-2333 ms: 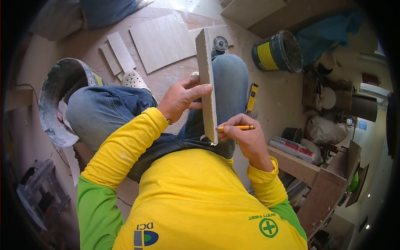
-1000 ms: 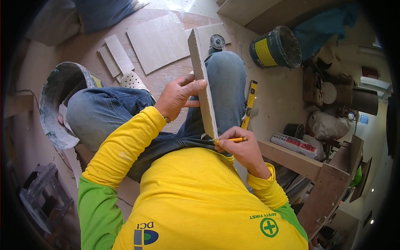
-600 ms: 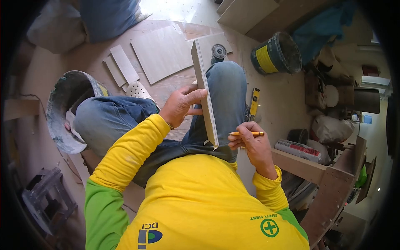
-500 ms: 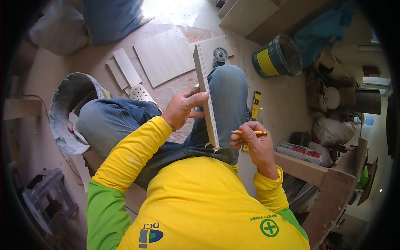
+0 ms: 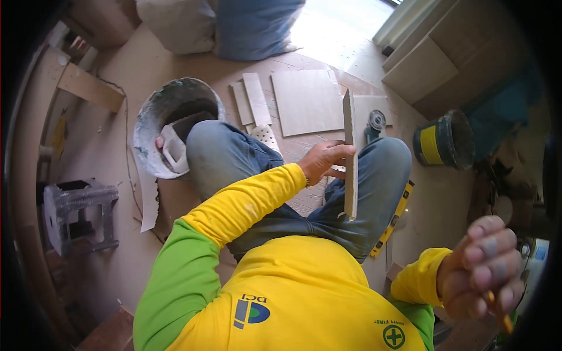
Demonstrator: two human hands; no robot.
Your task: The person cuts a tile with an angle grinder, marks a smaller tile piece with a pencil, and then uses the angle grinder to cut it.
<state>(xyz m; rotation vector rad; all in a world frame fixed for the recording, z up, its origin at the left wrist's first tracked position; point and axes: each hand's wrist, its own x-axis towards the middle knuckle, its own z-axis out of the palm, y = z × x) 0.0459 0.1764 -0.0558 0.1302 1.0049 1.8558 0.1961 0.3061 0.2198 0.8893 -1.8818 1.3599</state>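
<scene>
My left hand (image 5: pixel 325 160) is closed on a narrow piece of tile (image 5: pixel 350 181), which stands on edge between my knees, its rough side toward me. At far right, my right hand (image 5: pixel 483 263) is raised close to the camera and curled around an orange pencil (image 5: pixel 503 319); it is slightly blurred. Just beyond the tile piece, an angle grinder (image 5: pixel 376 124) rests by my right knee. A large cut tile (image 5: pixel 307 105) and several narrow tile strips (image 5: pixel 256 96) lie on the floor ahead.
A mortar-stained bucket (image 5: pixel 146 140) with a white-handled tool (image 5: pixel 174 149) stands left of my knee. Beside it are a toothed strip (image 5: pixel 150 205) and a grey stool (image 5: pixel 82 216). To the right are a yellow spirit level (image 5: pixel 393 219) and a dark bucket (image 5: pixel 432 146). Large sacks (image 5: pixel 252 29) stand behind.
My right hand has moved away from the tile piece, out to the right and up toward the camera, with the pencil. The view has swung left; my left hand keeps hold of the tile piece.
</scene>
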